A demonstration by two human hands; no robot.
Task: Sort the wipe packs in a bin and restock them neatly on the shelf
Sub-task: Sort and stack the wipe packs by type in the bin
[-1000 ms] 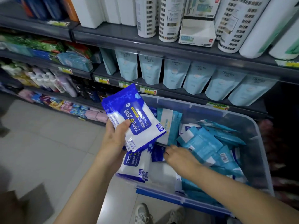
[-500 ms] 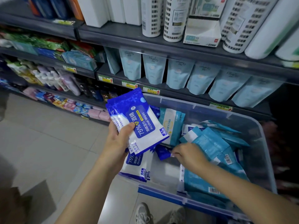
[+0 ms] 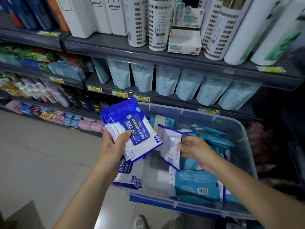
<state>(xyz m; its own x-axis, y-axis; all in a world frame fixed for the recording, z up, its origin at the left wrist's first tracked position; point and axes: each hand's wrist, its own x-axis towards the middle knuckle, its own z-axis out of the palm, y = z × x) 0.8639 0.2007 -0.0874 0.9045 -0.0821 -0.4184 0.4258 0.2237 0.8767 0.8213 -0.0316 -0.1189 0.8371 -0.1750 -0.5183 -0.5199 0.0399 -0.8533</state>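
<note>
Left hand (image 3: 113, 146) grip clamped on alcohol wipe stack (image 3: 142, 134); right hand (image 3: 194, 149) grip pinches back-facing pack (image 3: 170, 146). Flip label-up, square edges, add to stack.

retail shop aisle, stocked shelves (image 3: 165, 63), price tags (image 3: 94, 88) along shelf edges

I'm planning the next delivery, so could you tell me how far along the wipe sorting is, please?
Done: a small stack of alcohol wipe packs gathered in the left hand. In hand: the right hand pinches another blue-edged pack over the bin. Left: teal packs and a further alcohol pack lie in the bin; no restocking shown.
</note>
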